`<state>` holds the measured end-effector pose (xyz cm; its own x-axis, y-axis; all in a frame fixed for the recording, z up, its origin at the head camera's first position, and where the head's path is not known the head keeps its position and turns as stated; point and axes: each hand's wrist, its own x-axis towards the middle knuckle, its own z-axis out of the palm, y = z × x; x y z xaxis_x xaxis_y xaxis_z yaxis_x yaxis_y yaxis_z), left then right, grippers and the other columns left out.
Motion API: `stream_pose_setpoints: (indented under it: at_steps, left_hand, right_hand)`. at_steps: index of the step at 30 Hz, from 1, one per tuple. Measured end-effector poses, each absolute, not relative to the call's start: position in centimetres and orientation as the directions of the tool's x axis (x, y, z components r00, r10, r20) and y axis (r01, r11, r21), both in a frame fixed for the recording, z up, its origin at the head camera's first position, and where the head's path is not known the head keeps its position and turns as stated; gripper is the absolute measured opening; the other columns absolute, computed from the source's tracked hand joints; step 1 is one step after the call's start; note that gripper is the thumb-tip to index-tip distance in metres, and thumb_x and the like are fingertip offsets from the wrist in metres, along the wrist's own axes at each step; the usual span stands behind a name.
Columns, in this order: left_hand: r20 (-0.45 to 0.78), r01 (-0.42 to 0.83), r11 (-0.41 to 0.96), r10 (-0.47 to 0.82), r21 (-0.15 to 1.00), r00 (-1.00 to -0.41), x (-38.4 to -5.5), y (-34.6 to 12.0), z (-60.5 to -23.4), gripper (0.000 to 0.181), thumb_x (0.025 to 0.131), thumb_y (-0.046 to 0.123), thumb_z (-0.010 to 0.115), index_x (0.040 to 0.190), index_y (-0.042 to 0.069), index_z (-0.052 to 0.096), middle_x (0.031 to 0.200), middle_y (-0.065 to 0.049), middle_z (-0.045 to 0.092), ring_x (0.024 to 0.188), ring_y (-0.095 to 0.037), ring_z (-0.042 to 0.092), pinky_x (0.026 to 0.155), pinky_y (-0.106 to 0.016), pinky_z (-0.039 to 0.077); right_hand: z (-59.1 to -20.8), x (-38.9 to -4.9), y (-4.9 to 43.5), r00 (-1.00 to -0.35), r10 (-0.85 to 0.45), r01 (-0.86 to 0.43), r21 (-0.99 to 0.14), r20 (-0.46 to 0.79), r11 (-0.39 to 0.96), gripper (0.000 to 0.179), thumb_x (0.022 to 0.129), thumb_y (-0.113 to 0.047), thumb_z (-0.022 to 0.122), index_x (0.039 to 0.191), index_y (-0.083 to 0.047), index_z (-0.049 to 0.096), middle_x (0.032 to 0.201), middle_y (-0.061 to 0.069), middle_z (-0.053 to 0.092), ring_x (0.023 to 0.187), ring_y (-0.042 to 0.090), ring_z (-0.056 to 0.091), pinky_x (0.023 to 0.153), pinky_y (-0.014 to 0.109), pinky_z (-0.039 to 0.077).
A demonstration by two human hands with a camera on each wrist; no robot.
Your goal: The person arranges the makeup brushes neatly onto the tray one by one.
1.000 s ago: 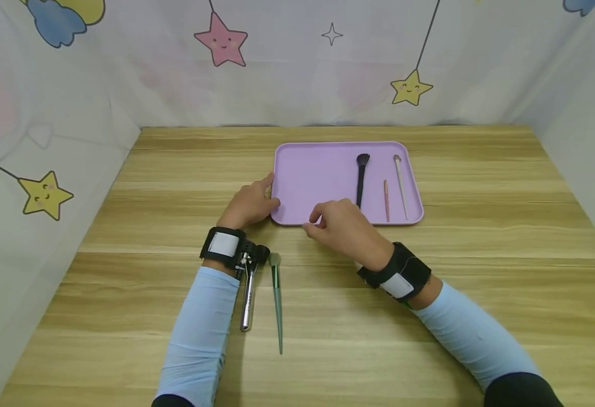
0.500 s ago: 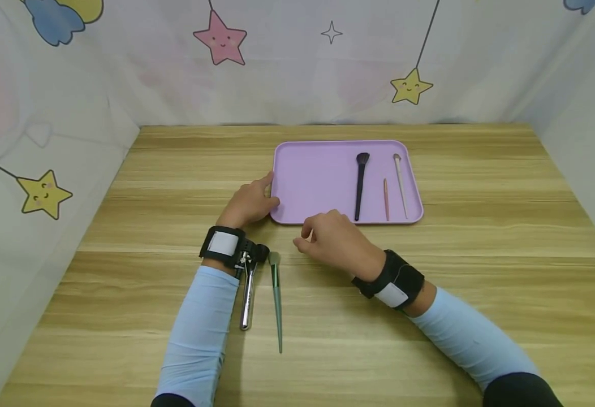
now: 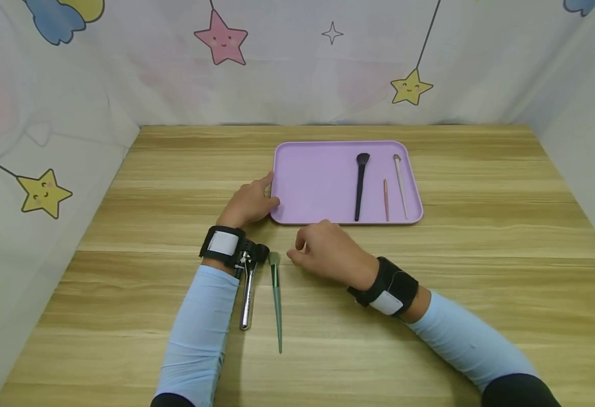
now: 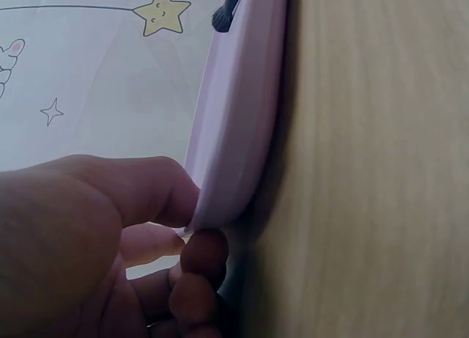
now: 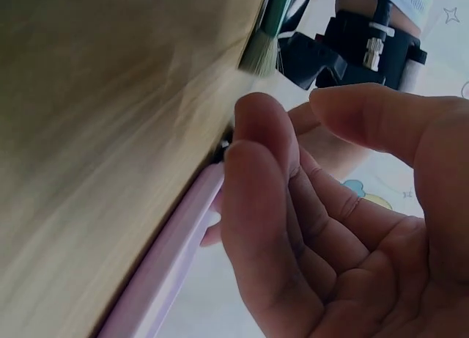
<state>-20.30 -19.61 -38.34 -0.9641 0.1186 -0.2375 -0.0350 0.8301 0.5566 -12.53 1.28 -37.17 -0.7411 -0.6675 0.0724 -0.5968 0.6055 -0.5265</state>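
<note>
My left hand [image 3: 248,202] pinches the left edge of a shallow lilac tray [image 3: 307,181]. In the left wrist view the thumb lies over the tray's rim [image 4: 238,133] and the fingertips are below it. My right hand [image 3: 334,254] is in front of the tray, fingers loosely bent with nothing between them, thumb apart from the fingertips in the right wrist view. Just left of it a green makeup brush [image 3: 277,305] lies on the table, bristles toward the tray. In the tray lie a black makeup brush [image 3: 360,189], a short pink one [image 3: 386,200] and a slim white one [image 3: 401,183].
A wrist camera mount with a shiny metal handle [image 3: 248,299] hangs from the left wrist, close beside the green brush. The wooden table [image 3: 481,226] ends at a white curtain [image 3: 297,85] printed with stars, which also runs along both sides.
My right hand has drawn back from the tray's front edge, toward me and slightly left, uncovering the black brush's handle. My left hand and the tray stay put.
</note>
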Motion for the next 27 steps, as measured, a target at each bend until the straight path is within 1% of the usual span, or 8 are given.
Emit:
stream_pose_setpoints:
  at_steps: [1, 3, 6, 9, 15, 18, 22, 27]
  left_hand:
    - [-0.237, -0.035, 0.830, 0.118, 0.557, -0.964, -20.3, -19.6, -38.3, 0.074, 0.096, 0.025, 0.054, 0.161, 0.010, 0.023, 0.148, -0.017, 0.046, 0.073, -0.028, 0.042, 0.077, -0.038, 0.039]
    - [-0.235, -0.031, 0.831, 0.121, 0.556, -0.965, -20.3, -19.6, -38.3, 0.074, 0.096, 0.025, 0.054, 0.161, 0.010, 0.023, 0.150, -0.017, 0.045, 0.075, -0.028, 0.043, 0.078, -0.038, 0.039]
    - [-0.234, -0.026, 0.832, 0.126, 0.554, -0.964, -20.3, -19.6, -38.3, 0.074, 0.096, 0.025, 0.054, 0.161, 0.010, 0.023, 0.154, -0.017, 0.041, 0.086, -0.031, 0.049, 0.082, -0.039, 0.039]
    - [-0.236, -0.023, 0.835, 0.129, 0.550, -0.963, -20.3, -19.6, -38.3, 0.074, 0.096, 0.024, 0.054, 0.161, 0.010, 0.023, 0.156, -0.017, 0.038, 0.097, -0.032, 0.051, 0.085, -0.039, 0.039]
    - [-0.238, -0.023, 0.836, 0.129, 0.548, -0.962, -20.4, -19.7, -38.4, 0.074, 0.096, 0.025, 0.053, 0.161, 0.010, 0.022, 0.155, -0.017, 0.040, 0.094, -0.033, 0.051, 0.084, -0.040, 0.040]
    - [-0.236, -0.021, 0.838, 0.129, 0.545, -0.963, -20.5, -19.7, -38.5, 0.074, 0.096, 0.025, 0.053, 0.162, 0.010, 0.022, 0.156, -0.017, 0.038, 0.101, -0.033, 0.051, 0.087, -0.040, 0.040]
    - [-0.236, -0.021, 0.838, 0.129, 0.545, -0.963, -20.5, -19.7, -38.5, 0.074, 0.096, 0.025, 0.052, 0.162, 0.009, 0.022, 0.157, -0.017, 0.036, 0.110, -0.034, 0.049, 0.091, -0.041, 0.039]
    - [-0.236, -0.022, 0.836, 0.129, 0.548, -0.963, -20.6, -19.7, -38.6, 0.074, 0.096, 0.024, 0.053, 0.161, 0.009, 0.022, 0.157, -0.017, 0.035, 0.110, -0.034, 0.049, 0.091, -0.042, 0.039]
  right_hand:
    - [-37.2, -12.4, 1.2, -0.738, -0.670, -0.600, -0.525, 0.073, 0.604, 0.018, 0.091, -0.023, 0.074, 0.081, -0.008, 0.075, 0.067, -0.006, 0.061, 0.055, 0.007, 0.053, 0.053, 0.024, 0.044]
    - [-37.4, -12.3, 1.1, -0.730, -0.679, -0.609, -0.521, 0.074, 0.598, 0.018, 0.091, -0.023, 0.074, 0.081, -0.008, 0.075, 0.067, -0.006, 0.061, 0.055, 0.006, 0.053, 0.053, 0.024, 0.044]
    - [-37.5, -11.9, 0.8, -0.717, -0.693, -0.625, -0.510, 0.074, 0.591, 0.019, 0.091, -0.024, 0.074, 0.080, -0.009, 0.075, 0.066, -0.006, 0.061, 0.056, 0.007, 0.053, 0.053, 0.024, 0.044]
    - [-37.6, -11.6, 0.6, -0.707, -0.703, -0.638, -0.495, 0.075, 0.589, 0.020, 0.090, -0.026, 0.074, 0.079, -0.010, 0.074, 0.065, -0.006, 0.061, 0.056, 0.007, 0.054, 0.053, 0.024, 0.044]
    - [-37.8, -11.1, 0.3, -0.697, -0.714, -0.642, -0.503, 0.068, 0.579, 0.021, 0.090, -0.026, 0.074, 0.075, -0.012, 0.072, 0.062, -0.007, 0.057, 0.054, 0.007, 0.051, 0.050, 0.024, 0.042]
    - [-37.8, -11.0, 0.3, -0.690, -0.720, -0.644, -0.515, 0.071, 0.566, 0.021, 0.090, -0.025, 0.073, 0.073, -0.012, 0.071, 0.060, -0.007, 0.056, 0.052, 0.006, 0.049, 0.048, 0.023, 0.041]
    - [-38.0, -10.9, 0.3, -0.685, -0.725, -0.647, -0.518, 0.072, 0.560, 0.022, 0.090, -0.024, 0.073, 0.072, -0.012, 0.070, 0.059, -0.008, 0.054, 0.052, 0.005, 0.047, 0.049, 0.023, 0.040]
    - [-38.2, -10.7, 0.0, -0.684, -0.727, -0.645, -0.514, 0.058, 0.566, 0.025, 0.089, -0.026, 0.075, 0.067, -0.015, 0.067, 0.056, -0.009, 0.050, 0.052, 0.006, 0.046, 0.049, 0.024, 0.040]
